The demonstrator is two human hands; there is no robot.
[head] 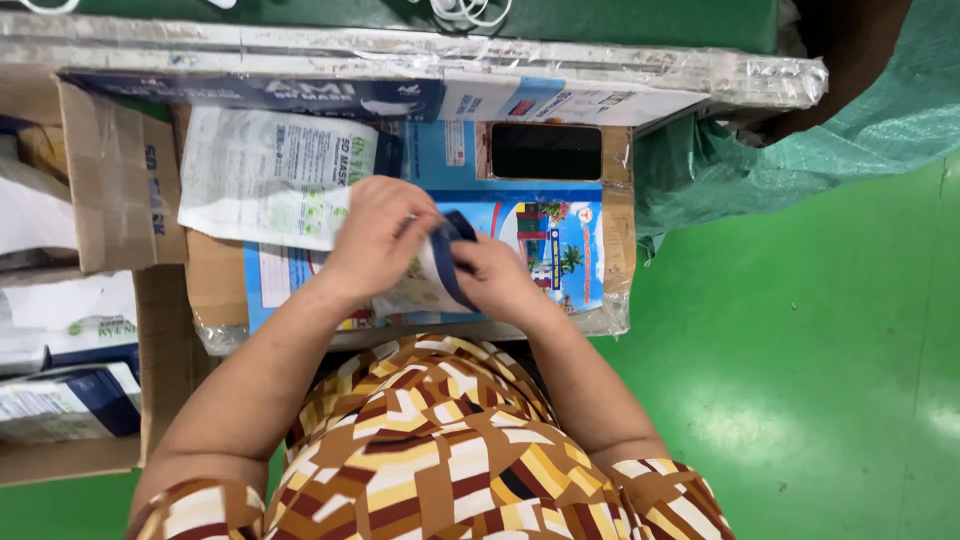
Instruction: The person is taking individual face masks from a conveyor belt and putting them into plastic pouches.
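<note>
Two hands meet over our lap: at far left we see an open cardboard box [110, 190], then a flat printed packet [270, 175] lying crosswise just beyond our left hand [375, 240], whose fingers curl around a white pouch with a dark blue edge [440, 265]; our right hand [495, 275] pinches its other side
</note>
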